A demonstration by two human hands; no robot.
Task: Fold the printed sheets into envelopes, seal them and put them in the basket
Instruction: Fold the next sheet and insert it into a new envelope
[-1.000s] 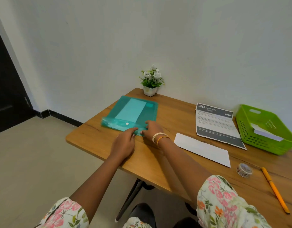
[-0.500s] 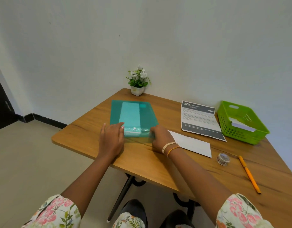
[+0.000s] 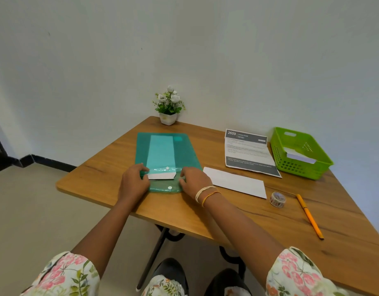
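Folder (image 3: 167, 154) left on table (image 3: 227, 218); envelope (image 3: 235, 182) right of it; basket (image 3: 299, 154) far right.

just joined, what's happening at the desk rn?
A person has both hands on a teal plastic folder lying on the wooden table. Its snap flap is open and a white envelope end sticks out at the mouth; the left hand and right hand hold the folder's edges beside it. A printed sheet, a plain envelope, tape roll and pencil wait nearby; the green basket already holds paper.
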